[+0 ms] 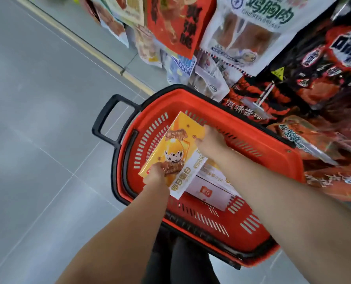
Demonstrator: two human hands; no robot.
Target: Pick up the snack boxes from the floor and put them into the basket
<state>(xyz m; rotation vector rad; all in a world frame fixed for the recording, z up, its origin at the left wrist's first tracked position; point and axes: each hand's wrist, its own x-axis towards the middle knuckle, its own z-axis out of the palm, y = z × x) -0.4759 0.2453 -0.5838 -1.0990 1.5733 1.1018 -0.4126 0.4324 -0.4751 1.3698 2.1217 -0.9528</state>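
Yellow snack box [175,147] points lengthwise away, left hand [155,175] and right hand [210,142] gripping it.

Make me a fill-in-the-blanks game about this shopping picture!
1. The left hand and right hand hold a ____ snack box.
2. The white box lies inside the ____.
3. The basket is ____ with a black handle.
Missing words: yellow; basket; red.
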